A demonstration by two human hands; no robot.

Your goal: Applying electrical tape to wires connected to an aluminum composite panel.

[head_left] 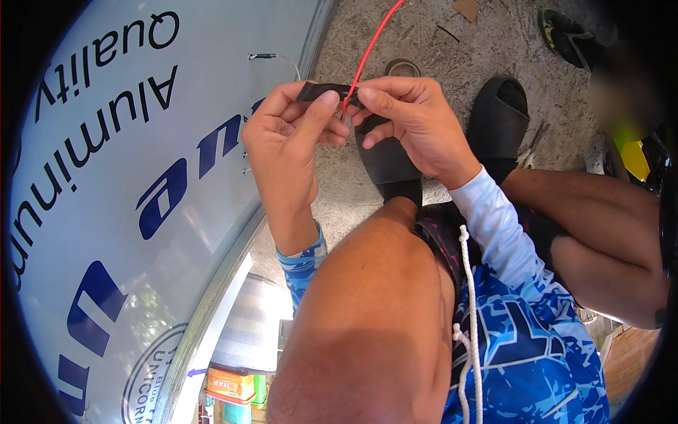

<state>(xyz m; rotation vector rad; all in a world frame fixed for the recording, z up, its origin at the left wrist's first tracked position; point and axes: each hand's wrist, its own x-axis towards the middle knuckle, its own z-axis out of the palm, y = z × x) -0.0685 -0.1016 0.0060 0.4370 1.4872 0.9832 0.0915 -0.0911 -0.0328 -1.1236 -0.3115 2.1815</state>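
black tape-like strip is pinched in the left fingers, its far end meeting the red wire beside the right fingers, whose exact hold i cannot tell; wrapping seems underway, next probably needing a taut turn.

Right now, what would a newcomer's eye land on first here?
Probably the bright red wire, running from the top edge down to a black tape-like strip between the left hand and right hand. Next, the big white panel with blue and black lettering, filling the left side.
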